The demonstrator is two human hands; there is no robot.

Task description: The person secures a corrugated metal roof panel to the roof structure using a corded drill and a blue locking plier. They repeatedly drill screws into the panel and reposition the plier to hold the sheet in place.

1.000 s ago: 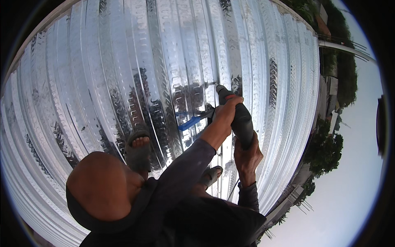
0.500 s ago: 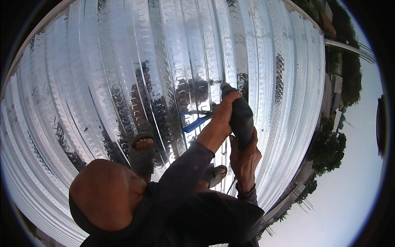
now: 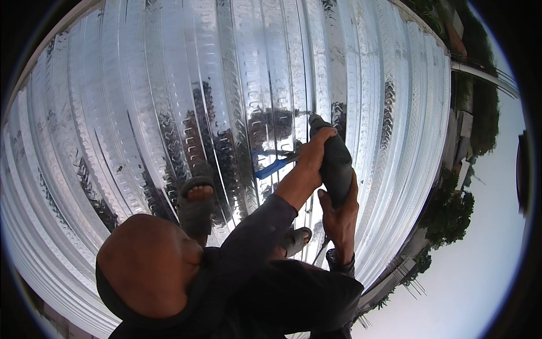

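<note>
My left hand point(image 3: 312, 153) wraps round the front part of a dark power drill point(image 3: 337, 156), whose tip rests at the ribbed, shiny metal sheet point(image 3: 124, 85). Behind and below it, my right hand point(image 3: 340, 213) grips the drill's rear end; the fingers are partly hidden by the tool. A tool with a blue handle point(image 3: 271, 167) lies on the sheet just left of my left hand, partly hidden behind it.
My sandaled feet point(image 3: 196, 209) stand on the sheet, with my bare knee point(image 3: 141, 263) at lower left. Beyond the sheet's curved right edge are a pale pole point(image 3: 485, 78), trees point(image 3: 449, 217), protruding rods and open sky.
The drill and both hands sit slightly further right in the view, along with the sheet's ribs and edge. Both hands remain on the drill.
</note>
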